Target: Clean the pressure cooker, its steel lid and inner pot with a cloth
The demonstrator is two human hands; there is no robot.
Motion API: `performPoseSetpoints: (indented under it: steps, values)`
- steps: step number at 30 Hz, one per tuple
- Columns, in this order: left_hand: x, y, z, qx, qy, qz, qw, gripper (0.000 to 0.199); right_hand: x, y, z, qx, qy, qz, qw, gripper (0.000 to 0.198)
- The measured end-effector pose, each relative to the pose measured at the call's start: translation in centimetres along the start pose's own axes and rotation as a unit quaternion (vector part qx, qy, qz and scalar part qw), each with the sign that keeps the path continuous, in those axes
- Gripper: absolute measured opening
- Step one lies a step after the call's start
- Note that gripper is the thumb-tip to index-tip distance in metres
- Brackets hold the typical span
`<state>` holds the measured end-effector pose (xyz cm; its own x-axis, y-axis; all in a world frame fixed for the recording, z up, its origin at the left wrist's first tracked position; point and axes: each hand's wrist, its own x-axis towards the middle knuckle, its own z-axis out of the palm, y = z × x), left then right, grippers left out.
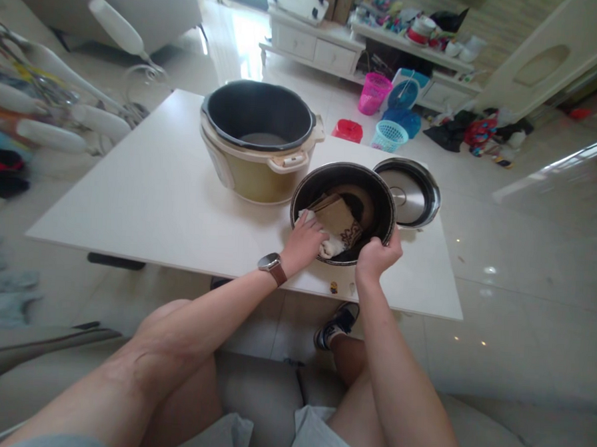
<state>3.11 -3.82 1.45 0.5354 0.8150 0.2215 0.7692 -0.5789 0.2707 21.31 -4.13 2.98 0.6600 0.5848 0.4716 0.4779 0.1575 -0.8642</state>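
Note:
A dark round inner pot (380, 194) is tilted toward me over the right part of the white table (145, 175). My right hand (378, 258) grips its near right rim, fingers wrapped around the edge. Inside the pot, my left hand (305, 242) is closed on a cloth (334, 225), brown with a dark pattern and a white part, pressed against the wall. Part of the cloth is hidden under the fingers. Behind to the left stands a cooker body (261, 175) with a dark interior. Just right of the inner pot lies a shallow metal pan or lid (411, 196).
Small bits (334, 287) lie by the table's front edge. Beyond the table, a pink basket (374, 94), a light blue basket (389, 136) and a red container (348, 130) stand on the floor before a white cabinet (312, 49). Blurred white chair parts (116, 27) are at left.

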Motion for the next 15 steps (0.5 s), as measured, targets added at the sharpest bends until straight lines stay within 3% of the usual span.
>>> performPoseSetpoints:
  steps: [8,11,15]
  values:
    - [0.3,-0.1,0.3,0.001,-0.01,0.016,1.0,0.034,2.2,-1.4,-1.0,-0.037,-0.025,0.011,0.999,0.024]
    - [0.4,-0.3,0.3,0.004,-0.019,0.024,1.0,0.034,2.8,-1.8,-1.4,-0.019,-0.041,0.003,0.999,0.031]
    - [0.5,-0.6,0.4,0.0,-0.022,0.031,0.999,0.036,3.4,-1.3,-1.3,0.0,-0.114,-0.026,0.993,0.058]
